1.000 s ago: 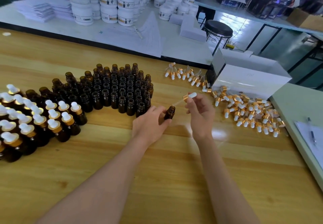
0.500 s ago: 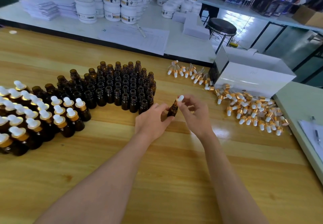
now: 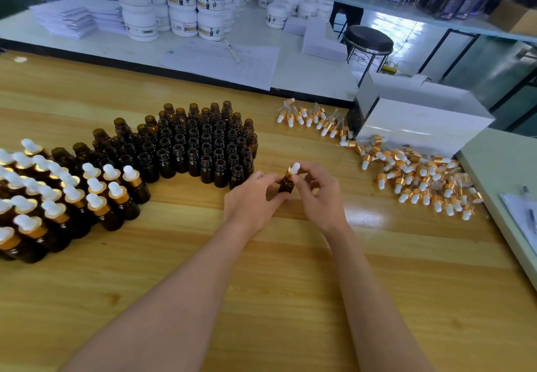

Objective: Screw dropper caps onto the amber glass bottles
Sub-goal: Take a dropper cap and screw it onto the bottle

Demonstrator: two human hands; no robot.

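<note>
Gripping amber bottle (image 3: 285, 188), left hand (image 3: 252, 198); pinching its dropper cap (image 3: 293, 168), right hand (image 3: 319, 195).

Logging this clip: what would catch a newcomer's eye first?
At the middle of the wooden table, the left hand holds an amber bottle while the right hand pinches the dropper cap on it. Left of them stand a block of open bottles and, farther left, capped bottles; loose caps lie heaped at right beside a white box.

A stool (image 3: 368, 39) stands behind the white box (image 3: 421, 127)
</note>
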